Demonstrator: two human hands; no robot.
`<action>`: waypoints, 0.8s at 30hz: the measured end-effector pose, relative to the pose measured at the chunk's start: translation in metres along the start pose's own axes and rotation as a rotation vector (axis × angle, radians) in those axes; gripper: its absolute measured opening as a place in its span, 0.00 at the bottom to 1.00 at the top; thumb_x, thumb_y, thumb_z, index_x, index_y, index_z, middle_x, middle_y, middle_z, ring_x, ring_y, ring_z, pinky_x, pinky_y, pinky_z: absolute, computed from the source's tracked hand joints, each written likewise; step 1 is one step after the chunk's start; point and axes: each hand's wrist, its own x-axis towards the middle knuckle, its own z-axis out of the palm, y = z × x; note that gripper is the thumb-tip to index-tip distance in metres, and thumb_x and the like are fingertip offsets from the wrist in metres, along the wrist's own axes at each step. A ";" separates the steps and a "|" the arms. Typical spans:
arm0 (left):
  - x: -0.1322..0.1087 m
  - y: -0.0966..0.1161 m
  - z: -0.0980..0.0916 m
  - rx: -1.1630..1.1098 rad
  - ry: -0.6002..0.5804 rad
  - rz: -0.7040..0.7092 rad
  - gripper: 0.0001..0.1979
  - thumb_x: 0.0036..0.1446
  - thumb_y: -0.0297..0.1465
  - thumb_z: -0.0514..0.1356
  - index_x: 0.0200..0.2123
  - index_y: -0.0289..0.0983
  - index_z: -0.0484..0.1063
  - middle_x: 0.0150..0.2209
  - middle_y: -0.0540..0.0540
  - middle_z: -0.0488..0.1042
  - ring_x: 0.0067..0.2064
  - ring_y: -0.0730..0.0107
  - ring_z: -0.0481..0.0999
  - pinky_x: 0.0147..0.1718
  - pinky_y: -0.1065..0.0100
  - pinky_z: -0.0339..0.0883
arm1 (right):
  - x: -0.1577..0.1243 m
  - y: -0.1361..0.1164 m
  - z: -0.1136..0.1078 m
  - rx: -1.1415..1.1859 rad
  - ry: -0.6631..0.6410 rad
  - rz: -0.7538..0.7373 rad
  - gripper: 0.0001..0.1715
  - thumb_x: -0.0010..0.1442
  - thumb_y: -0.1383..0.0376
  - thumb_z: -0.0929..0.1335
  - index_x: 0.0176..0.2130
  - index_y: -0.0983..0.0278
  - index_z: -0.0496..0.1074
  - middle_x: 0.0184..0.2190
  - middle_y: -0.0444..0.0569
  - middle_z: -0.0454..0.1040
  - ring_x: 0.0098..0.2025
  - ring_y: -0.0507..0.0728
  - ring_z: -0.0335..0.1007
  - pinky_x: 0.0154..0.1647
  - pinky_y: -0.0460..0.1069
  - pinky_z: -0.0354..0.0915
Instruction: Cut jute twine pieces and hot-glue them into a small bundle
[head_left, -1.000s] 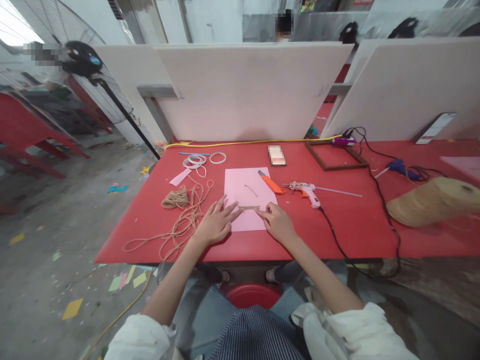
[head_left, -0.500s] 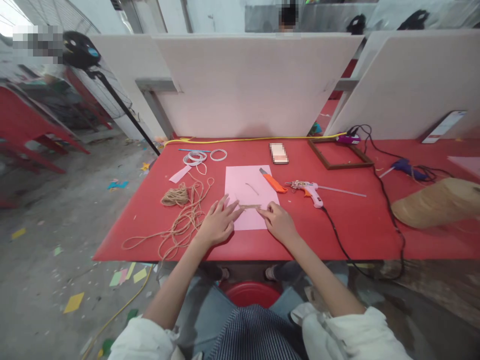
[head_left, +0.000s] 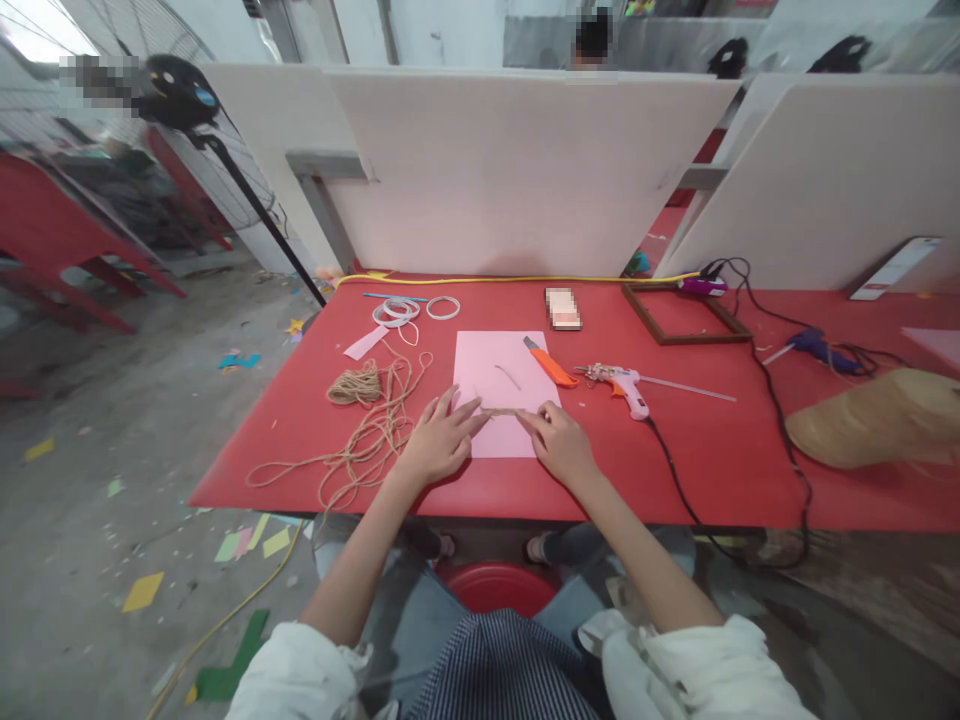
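Note:
A short length of brown twine (head_left: 501, 411) lies across the pink paper (head_left: 504, 442) between my hands. My left hand (head_left: 437, 440) rests with its fingers spread, the fingertips at the twine's left end. At the other end, my right hand (head_left: 561, 442) has its thumb and fingertips closed on the twine. Farther up the sheet lies a thin, curved strand (head_left: 508, 377). An orange utility knife (head_left: 552, 364) crosses the paper's upper right edge. Just right of it is a pink and white hot glue gun (head_left: 624, 388) with a long glue stick in its back.
Loose twine (head_left: 375, 440) and a twine bundle (head_left: 355, 384) lie on the left. Behind are white coils (head_left: 396, 313), a phone (head_left: 562, 309) and a brown frame (head_left: 686, 337). A black cord (head_left: 671, 480) runs over the front edge. A co-worker's forearm (head_left: 870, 418) reaches in from the right.
The view has shifted slightly, with the table's things a little farther right. Both hands stay at the short twine's ends; my right fingertips have moved slightly inward along it.

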 end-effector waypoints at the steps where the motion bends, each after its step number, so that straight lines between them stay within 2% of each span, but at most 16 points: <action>1: 0.000 0.000 0.000 -0.001 0.000 0.000 0.30 0.64 0.30 0.47 0.68 0.48 0.64 0.72 0.53 0.58 0.75 0.46 0.44 0.68 0.39 0.50 | 0.001 -0.001 -0.001 -0.009 -0.007 -0.006 0.25 0.71 0.66 0.61 0.64 0.57 0.71 0.42 0.53 0.68 0.42 0.56 0.65 0.40 0.48 0.60; 4: 0.000 0.001 0.001 -0.007 0.000 0.002 0.30 0.64 0.29 0.47 0.68 0.47 0.64 0.72 0.52 0.58 0.74 0.45 0.44 0.68 0.38 0.51 | 0.004 -0.005 -0.005 -0.055 -0.064 -0.032 0.28 0.72 0.63 0.60 0.68 0.53 0.65 0.44 0.53 0.67 0.44 0.58 0.65 0.40 0.49 0.61; 7: 0.000 0.000 0.001 -0.009 0.007 0.002 0.30 0.64 0.30 0.47 0.68 0.48 0.63 0.72 0.52 0.59 0.75 0.46 0.44 0.68 0.38 0.51 | 0.007 -0.008 -0.006 -0.098 -0.107 -0.031 0.27 0.72 0.62 0.60 0.68 0.52 0.65 0.45 0.54 0.67 0.47 0.59 0.64 0.42 0.49 0.61; 11: -0.001 -0.008 0.000 0.012 0.030 -0.015 0.28 0.66 0.32 0.46 0.67 0.47 0.65 0.71 0.52 0.61 0.75 0.47 0.44 0.68 0.40 0.51 | 0.006 -0.005 -0.003 -0.093 -0.096 -0.039 0.27 0.72 0.62 0.61 0.67 0.53 0.67 0.44 0.54 0.67 0.47 0.60 0.63 0.44 0.50 0.62; 15: -0.001 -0.027 -0.004 0.039 0.095 -0.095 0.25 0.67 0.33 0.47 0.63 0.44 0.69 0.68 0.48 0.65 0.75 0.47 0.44 0.67 0.41 0.54 | 0.005 -0.002 0.002 0.007 -0.018 -0.067 0.26 0.72 0.64 0.61 0.66 0.55 0.68 0.41 0.53 0.67 0.44 0.58 0.64 0.41 0.49 0.62; 19: 0.005 -0.049 -0.009 0.063 0.146 -0.200 0.25 0.67 0.33 0.46 0.63 0.42 0.68 0.65 0.43 0.68 0.74 0.46 0.48 0.65 0.43 0.59 | 0.003 0.001 0.007 0.100 0.102 -0.055 0.24 0.71 0.66 0.61 0.61 0.60 0.72 0.39 0.52 0.68 0.40 0.58 0.65 0.40 0.50 0.63; 24: 0.009 -0.061 -0.007 0.096 0.211 -0.271 0.25 0.67 0.33 0.48 0.64 0.37 0.67 0.65 0.36 0.66 0.72 0.44 0.53 0.64 0.44 0.60 | -0.002 0.012 0.011 0.278 0.260 0.043 0.24 0.60 0.76 0.62 0.52 0.61 0.75 0.40 0.51 0.68 0.38 0.57 0.68 0.39 0.49 0.63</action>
